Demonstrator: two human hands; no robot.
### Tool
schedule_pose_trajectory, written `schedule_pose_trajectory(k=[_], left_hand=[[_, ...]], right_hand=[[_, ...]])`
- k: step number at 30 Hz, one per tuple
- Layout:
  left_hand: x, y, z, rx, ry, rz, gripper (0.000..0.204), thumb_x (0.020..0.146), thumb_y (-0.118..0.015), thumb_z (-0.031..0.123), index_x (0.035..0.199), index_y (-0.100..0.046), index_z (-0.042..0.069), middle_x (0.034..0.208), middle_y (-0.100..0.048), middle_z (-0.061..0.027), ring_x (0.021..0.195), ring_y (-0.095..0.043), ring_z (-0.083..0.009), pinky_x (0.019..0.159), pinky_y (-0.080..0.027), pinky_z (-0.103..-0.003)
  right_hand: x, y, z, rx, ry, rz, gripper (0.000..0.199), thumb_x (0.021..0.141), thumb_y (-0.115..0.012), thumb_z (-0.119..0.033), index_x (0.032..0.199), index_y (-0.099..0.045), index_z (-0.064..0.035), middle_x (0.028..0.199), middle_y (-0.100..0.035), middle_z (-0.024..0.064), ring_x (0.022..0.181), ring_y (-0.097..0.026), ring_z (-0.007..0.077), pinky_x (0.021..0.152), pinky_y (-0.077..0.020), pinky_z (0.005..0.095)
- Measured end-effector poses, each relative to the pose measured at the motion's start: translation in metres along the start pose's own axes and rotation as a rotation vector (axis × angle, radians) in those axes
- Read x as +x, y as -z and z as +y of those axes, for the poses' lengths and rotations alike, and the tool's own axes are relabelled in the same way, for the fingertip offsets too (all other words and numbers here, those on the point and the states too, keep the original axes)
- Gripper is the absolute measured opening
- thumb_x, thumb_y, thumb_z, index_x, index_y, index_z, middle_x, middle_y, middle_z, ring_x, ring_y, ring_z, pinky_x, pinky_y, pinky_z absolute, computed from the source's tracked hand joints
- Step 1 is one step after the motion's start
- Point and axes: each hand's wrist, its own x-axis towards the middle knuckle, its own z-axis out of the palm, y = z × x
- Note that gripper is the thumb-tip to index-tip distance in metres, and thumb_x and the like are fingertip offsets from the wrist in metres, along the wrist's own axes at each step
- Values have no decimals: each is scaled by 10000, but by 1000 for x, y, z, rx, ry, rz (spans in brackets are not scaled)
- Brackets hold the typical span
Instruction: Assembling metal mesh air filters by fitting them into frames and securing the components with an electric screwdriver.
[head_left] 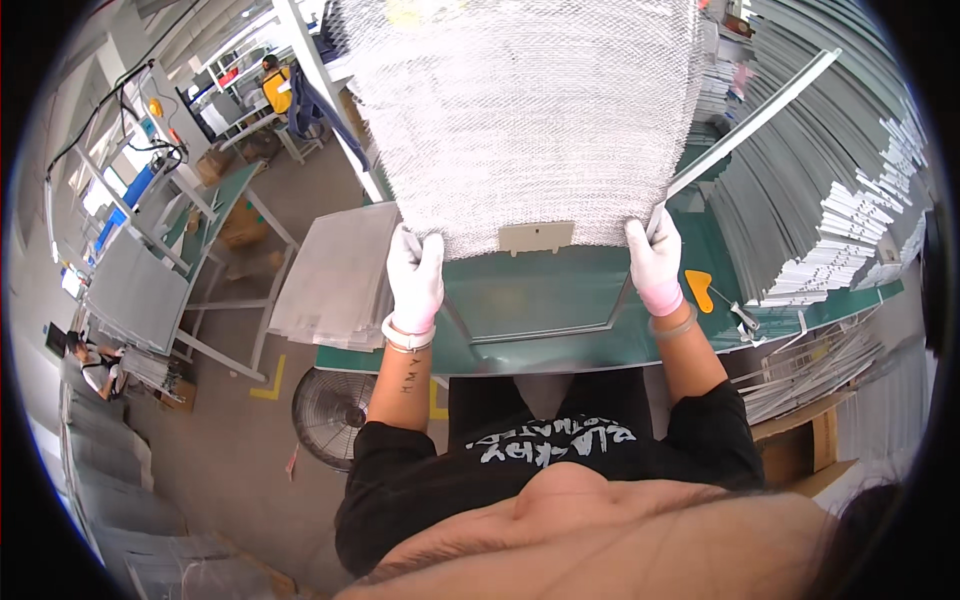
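A wide, silvery-white mesh sheet (530, 130) spans the space in front of me, its near corners between my two gloved hands. My left hand (415, 275) is closed on the near left corner, thumb on top. At the near right corner, my right hand (655, 255) pinches the sheet the same way. A small beige plate (536, 238) sits at the middle of the sheet's near edge. Below the sheet, a thin rectangular frame (530, 335) lies on the green tabletop (715, 235); its far part is hidden by the mesh.
An orange scraper (699, 290) and a screwdriver (742, 316) lie right of my right hand. Stacked grey panels (800, 190) fill the right side; flat panels (335, 275) lie at left. A floor fan (330, 415) stands below. Two people work far off at left.
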Motion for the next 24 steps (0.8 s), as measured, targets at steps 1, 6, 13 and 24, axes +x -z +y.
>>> schedule_pose_trajectory(k=[1, 6, 13, 24], left_hand=[[-2, 3, -4, 85, 26, -2, 173, 957, -571, 23, 1128, -589, 11, 922, -563, 23, 712, -420, -27, 625, -364, -189], [-22, 0, -38, -108, 63, 17, 347, 945, -517, -11, 1290, -501, -41, 1037, -605, -31, 789, -496, -42, 693, -424, -195], [-58, 39, -70, 120, 367, -293, 354, 924, -577, 4, 1274, -535, -25, 1165, -622, -60, 1005, -577, -106, 869, -476, -275], [16, -14, 7, -68, 16, 52, 191, 937, -557, -36, 1125, -586, -19, 884, -582, 42, 697, -403, 6, 657, -362, -162]], right_hand=[[-2, -1, -2, 26, 17, 10, 290, 973, -562, -38, 1252, -553, 44, 1079, -642, 16, 914, -537, 47, 832, -441, 221], [-16, 12, 28, -85, -34, -44, 318, 981, -552, -62, 1281, -524, 37, 1095, -649, 36, 938, -574, 80, 836, -474, 251], [-46, 40, 20, -353, -229, -341, 336, 898, -565, -21, 1226, -576, 51, 1047, -664, 73, 953, -623, 133, 898, -492, 298], [17, -1, -12, -367, 90, 237, 124, 886, -706, -68, 859, -593, -24, 613, -410, -121, 551, -332, -1, 482, -284, 207]])
